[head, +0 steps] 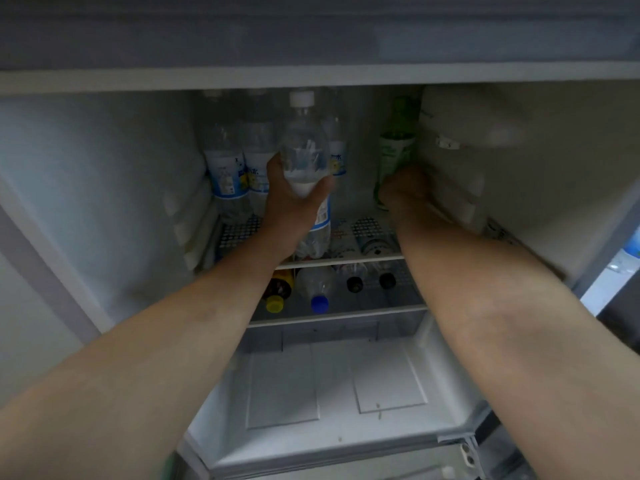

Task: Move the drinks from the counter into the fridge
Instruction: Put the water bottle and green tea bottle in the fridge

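Both arms are reaching into the open fridge [104, 202], at upper-shelf level.

Left hand [294, 199]: fingers clamped round the middle of a clear water bottle [304, 147] with a white cap. The bottle is upright, over the front of the upper shelf [346, 259]. Its base is hidden by my wrist, so I can't tell if it's touching the shelf.

Right hand [403, 190]: fingers curled round the lower part of a green bottle [396, 147]. It's upright, near the right wall of the fridge, towards the back of the same shelf. Its base is hidden behind my hand, so contact with the shelf is unclear.

Also on the upper shelf: a row of clear bottles with blue-and-white labels [227, 174], standing at the back left, just behind and beside the one I'm holding. A small can [372, 244] lies on the shelf near its front edge, between my arms.

Lower shelf [339, 315]: four bottles lying on their sides, caps towards me: a yellow cap [274, 304], a blue cap [319, 304] and two dark caps [354, 284]. They're in a row, close together.

Below that is a pale drawer [332, 386].

At the far right edge is a blurred bottle [628, 251] outside the fridge compartment; I can't tell what it stands on.
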Available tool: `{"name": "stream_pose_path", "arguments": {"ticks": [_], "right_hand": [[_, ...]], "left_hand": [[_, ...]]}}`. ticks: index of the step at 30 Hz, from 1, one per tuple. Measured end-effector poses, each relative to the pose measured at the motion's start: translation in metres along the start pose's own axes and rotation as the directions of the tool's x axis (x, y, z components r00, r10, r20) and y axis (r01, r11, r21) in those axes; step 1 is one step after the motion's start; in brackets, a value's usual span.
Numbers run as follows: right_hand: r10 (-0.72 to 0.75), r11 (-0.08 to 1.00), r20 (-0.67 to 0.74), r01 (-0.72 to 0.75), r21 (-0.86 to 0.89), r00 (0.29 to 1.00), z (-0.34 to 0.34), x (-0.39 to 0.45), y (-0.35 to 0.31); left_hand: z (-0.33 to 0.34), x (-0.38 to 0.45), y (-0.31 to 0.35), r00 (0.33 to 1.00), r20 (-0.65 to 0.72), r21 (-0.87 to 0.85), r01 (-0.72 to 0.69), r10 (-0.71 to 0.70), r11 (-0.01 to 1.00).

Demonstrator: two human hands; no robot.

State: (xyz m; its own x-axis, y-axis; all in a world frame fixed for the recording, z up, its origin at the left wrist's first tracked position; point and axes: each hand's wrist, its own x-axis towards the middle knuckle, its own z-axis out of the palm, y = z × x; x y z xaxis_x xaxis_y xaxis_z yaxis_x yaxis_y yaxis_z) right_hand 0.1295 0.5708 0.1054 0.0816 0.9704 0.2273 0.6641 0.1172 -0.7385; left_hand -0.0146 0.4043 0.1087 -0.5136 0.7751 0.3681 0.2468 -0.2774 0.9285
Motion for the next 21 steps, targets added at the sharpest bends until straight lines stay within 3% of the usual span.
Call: {"name": "stream_pose_path", "arguments": {"ticks": [3,6,15,21], "right_hand": [[-0.029,0.999,0.008,0.029,0.018,1.0,-0.007,-0.013,-0.001],[-0.06,0.998,-0.005,0.061,0.03,0.998,-0.009,-0.027,-0.003],[-0.15,0.989,-0.038,0.149,-0.018,0.988,-0.024,-0.061,0.0],[-0.148,0.982,-0.091,0.157,0.106,0.985,-0.028,-0.076,0.022]], "left_hand": [[-0.01,-0.002,-0.001,0.992,0.124,0.245,-0.019,-0.012,0.969],[-0.022,0.01,0.005,0.972,0.199,0.419,0.031,-0.125,0.907],[0.036,0.053,-0.006,0.982,0.112,0.31,0.11,-0.151,0.944],[0.079,0.082,-0.021,0.994,0.071,0.307,0.058,-0.083,0.95]]}}
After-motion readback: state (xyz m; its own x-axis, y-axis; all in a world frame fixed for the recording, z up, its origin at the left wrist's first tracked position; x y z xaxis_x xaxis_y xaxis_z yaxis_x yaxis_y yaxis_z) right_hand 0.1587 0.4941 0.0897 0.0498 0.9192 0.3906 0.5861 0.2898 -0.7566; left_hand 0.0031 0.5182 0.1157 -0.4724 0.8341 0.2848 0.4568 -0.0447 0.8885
